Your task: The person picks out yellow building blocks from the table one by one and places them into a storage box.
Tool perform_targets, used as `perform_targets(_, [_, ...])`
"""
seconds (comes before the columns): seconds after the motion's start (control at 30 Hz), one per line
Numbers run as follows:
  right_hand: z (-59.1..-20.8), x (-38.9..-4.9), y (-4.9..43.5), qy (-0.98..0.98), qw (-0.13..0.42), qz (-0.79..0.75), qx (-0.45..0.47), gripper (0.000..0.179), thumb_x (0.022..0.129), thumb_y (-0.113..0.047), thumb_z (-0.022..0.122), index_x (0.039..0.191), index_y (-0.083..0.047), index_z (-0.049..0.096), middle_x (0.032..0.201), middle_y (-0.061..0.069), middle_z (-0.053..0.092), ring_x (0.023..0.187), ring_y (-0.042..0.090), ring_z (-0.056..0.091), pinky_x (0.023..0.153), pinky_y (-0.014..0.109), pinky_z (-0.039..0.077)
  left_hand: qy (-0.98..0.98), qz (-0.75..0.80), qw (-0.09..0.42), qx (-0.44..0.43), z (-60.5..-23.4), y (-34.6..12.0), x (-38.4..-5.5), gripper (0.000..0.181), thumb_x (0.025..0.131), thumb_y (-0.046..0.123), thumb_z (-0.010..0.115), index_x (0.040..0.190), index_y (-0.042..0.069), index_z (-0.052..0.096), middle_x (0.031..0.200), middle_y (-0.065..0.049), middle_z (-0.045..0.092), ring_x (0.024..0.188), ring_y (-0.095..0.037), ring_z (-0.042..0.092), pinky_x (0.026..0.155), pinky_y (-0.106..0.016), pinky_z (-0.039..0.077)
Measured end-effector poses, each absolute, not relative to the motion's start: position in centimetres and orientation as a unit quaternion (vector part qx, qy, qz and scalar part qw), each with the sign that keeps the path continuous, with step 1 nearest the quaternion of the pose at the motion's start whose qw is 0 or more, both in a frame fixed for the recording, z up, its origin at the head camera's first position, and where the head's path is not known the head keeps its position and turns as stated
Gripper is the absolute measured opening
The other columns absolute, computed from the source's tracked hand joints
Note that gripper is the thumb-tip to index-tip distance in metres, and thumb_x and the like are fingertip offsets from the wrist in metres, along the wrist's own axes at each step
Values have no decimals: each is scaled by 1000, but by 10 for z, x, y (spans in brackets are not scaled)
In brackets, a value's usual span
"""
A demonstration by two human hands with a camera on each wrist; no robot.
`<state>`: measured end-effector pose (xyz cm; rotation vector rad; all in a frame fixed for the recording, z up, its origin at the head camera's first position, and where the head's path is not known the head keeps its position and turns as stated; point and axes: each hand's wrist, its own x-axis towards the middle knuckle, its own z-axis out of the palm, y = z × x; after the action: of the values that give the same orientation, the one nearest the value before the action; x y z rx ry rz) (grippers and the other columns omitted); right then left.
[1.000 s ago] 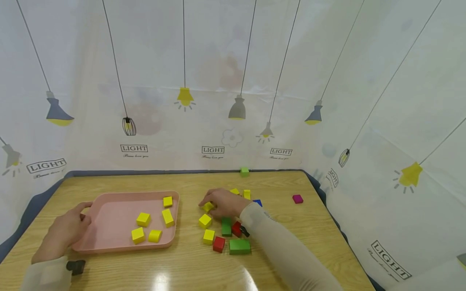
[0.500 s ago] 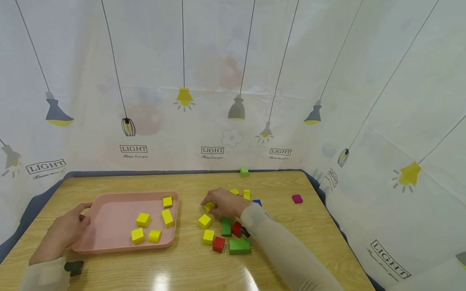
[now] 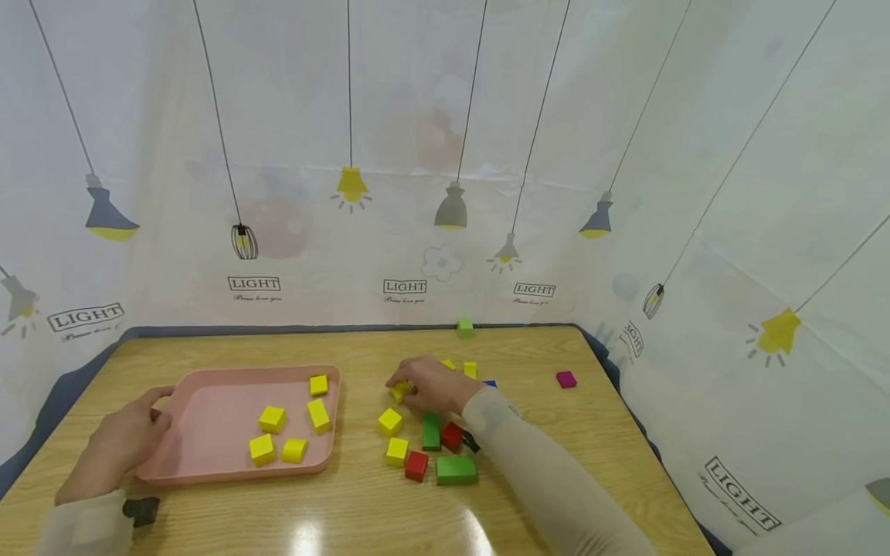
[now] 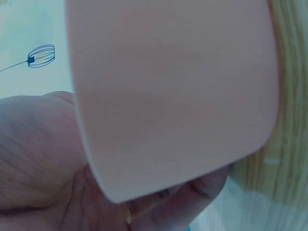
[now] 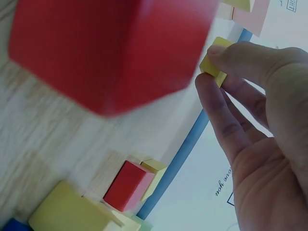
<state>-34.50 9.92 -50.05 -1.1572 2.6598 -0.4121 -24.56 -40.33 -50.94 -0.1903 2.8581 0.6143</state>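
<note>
My left hand (image 3: 120, 442) grips the left rim of a pink tray (image 3: 215, 417). In the left wrist view the tray's outer wall (image 4: 178, 96) fills the middle, with curled fingers at its lower edge. Inside the tray's right half lie several yellow blocks, including a rounded one (image 3: 294, 450). Right of the tray, my right hand (image 3: 436, 384) pinches a small yellow block (image 5: 209, 67) between thumb and fingertips, low over the table. Just in front of that hand lie two yellow cubes (image 3: 390, 422), beside a red cube (image 3: 416, 466).
Two green blocks (image 3: 456, 470) and a red block (image 3: 451, 436) lie near my right forearm. Behind the hand are more yellow blocks (image 3: 470, 370) and a partly hidden blue block (image 3: 490, 384). A magenta block (image 3: 566, 379) lies far right; a light green cube (image 3: 465, 328) stands at the back edge.
The pinched yellow block and my right fingertips have shifted very slightly to the right and up in the head view. The left hand and the tray have hardly moved.
</note>
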Motion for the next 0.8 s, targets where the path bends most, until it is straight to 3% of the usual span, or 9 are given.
perform_targets(0.23, [-498, -347, 99, 902, 92, -155, -393, 40, 112, -13, 79, 152, -12, 78, 148, 7, 79, 118, 14, 78, 106, 28, 65, 968, 209, 114, -80, -509, -403, -248, 62, 115, 12, 53, 168, -12, 33, 133, -46, 66, 100, -43, 68, 85, -54, 58])
perform_targets(0.4, [-494, -345, 93, 903, 83, -150, -394, 40, 113, -10, 76, 153, -12, 77, 147, 6, 79, 122, 16, 79, 107, 28, 65, 969, 207, 113, -79, -509, -403, -248, 63, 115, 12, 53, 169, -12, 33, 138, -47, 64, 107, -50, 70, 92, -64, 60])
perform_targets(0.8, [-481, -337, 65, 903, 61, -134, -403, 41, 113, -13, 78, 154, -15, 77, 142, 3, 79, 114, 11, 79, 100, 20, 63, 971, 204, 104, -72, -509, -405, -245, 62, 115, 12, 53, 168, -12, 33, 141, -48, 62, 108, -52, 72, 90, -64, 60])
